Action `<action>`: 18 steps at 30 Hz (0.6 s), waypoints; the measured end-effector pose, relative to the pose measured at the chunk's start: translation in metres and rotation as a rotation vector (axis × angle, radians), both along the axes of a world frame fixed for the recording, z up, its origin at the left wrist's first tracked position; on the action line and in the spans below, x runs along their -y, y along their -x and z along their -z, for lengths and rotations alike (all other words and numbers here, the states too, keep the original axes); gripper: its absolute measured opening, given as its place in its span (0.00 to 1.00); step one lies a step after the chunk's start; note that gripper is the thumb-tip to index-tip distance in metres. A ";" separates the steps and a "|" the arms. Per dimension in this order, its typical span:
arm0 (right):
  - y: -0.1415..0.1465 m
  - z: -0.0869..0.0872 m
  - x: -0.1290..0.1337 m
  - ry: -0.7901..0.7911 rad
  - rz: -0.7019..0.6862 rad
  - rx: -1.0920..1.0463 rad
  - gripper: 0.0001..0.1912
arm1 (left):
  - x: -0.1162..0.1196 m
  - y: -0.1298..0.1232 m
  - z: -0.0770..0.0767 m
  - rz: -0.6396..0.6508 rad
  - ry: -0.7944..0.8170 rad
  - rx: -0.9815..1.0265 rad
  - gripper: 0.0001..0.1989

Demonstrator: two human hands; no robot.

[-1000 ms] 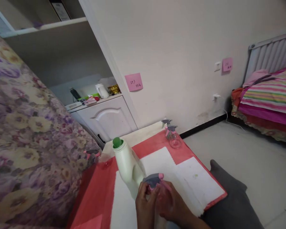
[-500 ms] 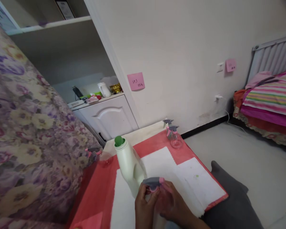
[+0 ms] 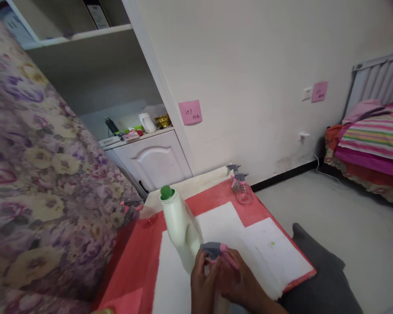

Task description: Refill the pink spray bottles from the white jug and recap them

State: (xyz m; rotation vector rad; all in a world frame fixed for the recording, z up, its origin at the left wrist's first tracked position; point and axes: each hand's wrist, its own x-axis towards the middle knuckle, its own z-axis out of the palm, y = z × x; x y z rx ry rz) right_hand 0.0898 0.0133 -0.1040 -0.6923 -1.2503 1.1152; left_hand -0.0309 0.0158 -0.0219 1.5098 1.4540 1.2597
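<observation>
At the near side of the table, both hands are closed around one spray bottle [image 3: 213,249] with a grey head and a pink nozzle and trigger. My left hand [image 3: 203,279] pinches it just under the grey head, at the collar. Lower down, my right hand [image 3: 245,283] wraps round the clear body, which the fingers mostly hide. Just beyond my left hand stands a large pale green jug [image 3: 180,226] with a green piece [image 3: 167,192] in its mouth.
More spray bottles stand at the table's far right corner [image 3: 244,194] and left edge [image 3: 146,213]. White sheets [image 3: 268,250] lie on the red table cover [image 3: 131,257]. A floral curtain [image 3: 52,183] hangs at the left; a striped bed [image 3: 376,135] is at the right.
The whole view has shifted slightly, so things appear a little further right. Both hands keep their hold on the spray bottle, with little visible change in grip.
</observation>
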 end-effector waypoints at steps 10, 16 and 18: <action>-0.007 0.000 -0.003 -0.006 -0.001 0.162 0.40 | -0.003 0.010 -0.011 0.208 0.045 0.020 0.17; -0.024 -0.002 -0.006 0.088 -0.198 0.178 0.46 | -0.002 0.008 -0.015 0.195 0.142 0.298 0.20; -0.027 -0.005 -0.006 0.115 -0.251 0.117 0.43 | -0.001 0.007 -0.017 0.159 0.154 0.358 0.22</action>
